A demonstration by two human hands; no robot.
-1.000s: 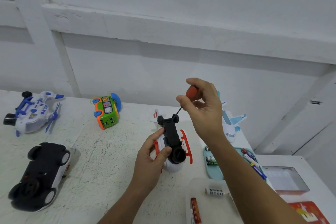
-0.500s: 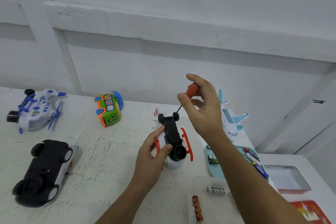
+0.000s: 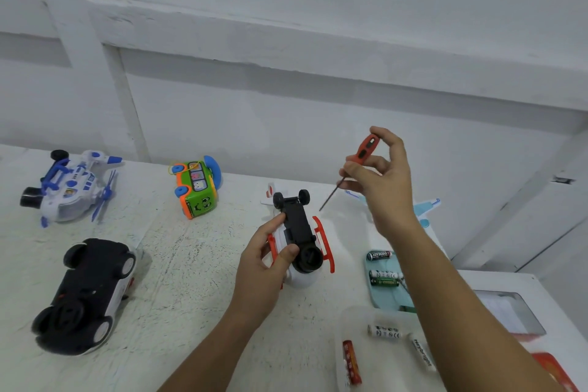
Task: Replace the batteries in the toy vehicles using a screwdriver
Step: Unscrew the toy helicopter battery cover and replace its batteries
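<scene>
Head view: the left hand (image 3: 264, 267) grips the white-and-red toy vehicle (image 3: 300, 232) mid-table, thumb and fingers curled round its body. The toy is turned belly up, presumably so the black underside and its battery cover face the tool. The right hand (image 3: 381, 181) pinches the orange screwdriver (image 3: 366, 148) by its handle, shaft slanting down, tip in the air just beside the toy's wheels and touching nothing. Loose batteries (image 3: 383, 277) lie in a pale blue tray (image 3: 386, 299) by the right forearm, likely within reach for the swap.

White table (image 3: 191, 280) w/ toy heli (image 3: 68, 189), green bus (image 3: 197, 189), upturned car (image 3: 89, 293), teal tray (image 3: 386, 296) & clear tub (image 3: 381, 360).
</scene>
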